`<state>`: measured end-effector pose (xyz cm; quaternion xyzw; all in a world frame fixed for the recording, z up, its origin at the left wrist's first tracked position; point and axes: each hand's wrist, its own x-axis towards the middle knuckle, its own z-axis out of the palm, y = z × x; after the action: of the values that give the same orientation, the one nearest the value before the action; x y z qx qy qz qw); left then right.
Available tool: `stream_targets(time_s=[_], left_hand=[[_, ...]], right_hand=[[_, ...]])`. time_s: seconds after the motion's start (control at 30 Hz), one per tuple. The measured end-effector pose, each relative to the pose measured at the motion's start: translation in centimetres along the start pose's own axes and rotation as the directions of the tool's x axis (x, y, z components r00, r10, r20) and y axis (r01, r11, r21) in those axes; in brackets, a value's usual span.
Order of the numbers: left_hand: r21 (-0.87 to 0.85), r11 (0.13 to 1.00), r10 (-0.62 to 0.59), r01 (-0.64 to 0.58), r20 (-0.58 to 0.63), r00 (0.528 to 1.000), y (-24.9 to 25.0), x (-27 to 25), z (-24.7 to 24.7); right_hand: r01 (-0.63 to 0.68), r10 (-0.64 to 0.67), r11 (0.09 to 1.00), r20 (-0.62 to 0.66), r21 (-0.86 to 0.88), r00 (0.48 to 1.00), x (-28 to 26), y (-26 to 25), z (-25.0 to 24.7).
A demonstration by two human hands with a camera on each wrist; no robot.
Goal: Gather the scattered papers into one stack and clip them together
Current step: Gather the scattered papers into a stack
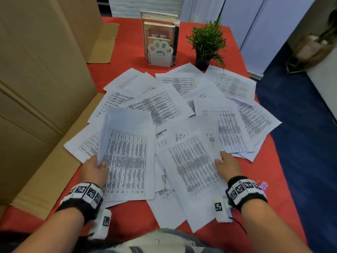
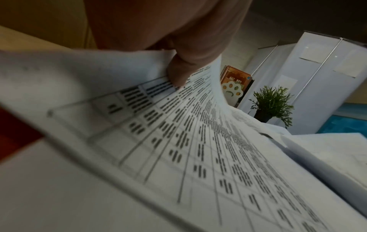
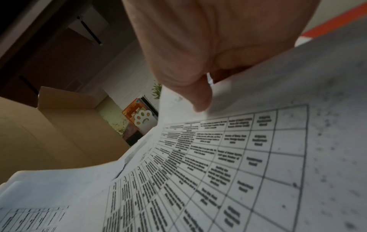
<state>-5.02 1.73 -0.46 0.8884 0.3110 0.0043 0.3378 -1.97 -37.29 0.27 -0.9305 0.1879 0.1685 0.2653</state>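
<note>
Several printed sheets (image 1: 164, 106) lie scattered and overlapping on the red tablecloth (image 1: 131, 214). My left hand (image 1: 94, 168) pinches the left edge of a lifted sheet with a printed table (image 1: 127, 161); in the left wrist view the thumb (image 2: 178, 73) presses on that sheet (image 2: 198, 149), whose edge curls upward. My right hand (image 1: 227, 166) holds the right edge of another printed sheet (image 1: 193, 167); the right wrist view shows the thumb (image 3: 198, 97) on top of this sheet (image 3: 228, 157) and fingers beneath it. No clip is in view.
Large cardboard boxes (image 1: 36, 88) stand along the left side. At the back stand a white paw-shaped bookend (image 1: 160, 52) with books and a small potted plant (image 1: 207, 42). Blue floor (image 1: 300, 125) lies beyond the table's right edge.
</note>
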Motion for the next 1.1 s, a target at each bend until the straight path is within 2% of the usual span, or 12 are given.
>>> stream_targets(time_s=[0.13,0.27,0.37,0.47,0.57,0.67,0.77,0.9,1.0,1.1], left_hand=[[-0.085,0.996,-0.01,0.012,0.029,1.0,-0.1,-0.8,-0.1],[-0.157,0.987,-0.023,0.04,0.111,0.994,-0.3,-1.3,1.1],[-0.175,0.984,-0.007,0.03,0.134,0.991,-0.1,-1.3,1.1],[-0.245,0.968,-0.046,0.056,0.045,0.998,0.5,-1.0,-0.5],[-0.257,0.965,-0.081,0.054,-0.094,0.992,0.6,0.1,-2.7],[-0.254,0.962,-0.137,0.097,-0.144,0.98,0.0,1.6,-4.3],[-0.229,0.97,-0.116,0.078,-0.157,0.981,0.5,1.4,-4.7],[-0.228,0.973,-0.043,0.036,-0.023,0.999,2.0,0.0,-3.0],[-0.226,0.972,-0.027,0.06,0.147,0.989,2.5,-0.7,-0.8],[-0.28,0.952,-0.032,0.125,0.314,0.949,2.6,-1.5,1.5]], right_hand=[[0.027,-0.029,0.999,0.053,0.034,0.998,-0.9,-1.6,1.8],[0.045,-0.064,0.988,0.126,0.149,0.99,-1.7,-3.4,2.8],[0.072,-0.085,0.994,0.156,0.082,0.984,-2.0,-3.8,2.7],[0.065,-0.068,0.996,0.053,0.069,0.996,-1.5,-3.3,1.3],[0.043,-0.03,0.973,-0.063,0.226,0.998,-0.7,-2.0,-0.5],[0.013,0.044,0.934,-0.152,0.357,0.987,0.4,-0.8,-2.5],[0.003,0.097,0.883,-0.189,0.47,0.977,1.0,-0.6,-4.3],[0.007,0.098,0.846,-0.168,0.533,0.981,0.8,-2.3,-4.7],[-0.039,0.07,0.789,-0.028,0.613,0.997,0.7,-3.5,-3.0],[-0.081,0.027,0.78,0.096,0.621,0.995,1.4,-3.0,0.6]])
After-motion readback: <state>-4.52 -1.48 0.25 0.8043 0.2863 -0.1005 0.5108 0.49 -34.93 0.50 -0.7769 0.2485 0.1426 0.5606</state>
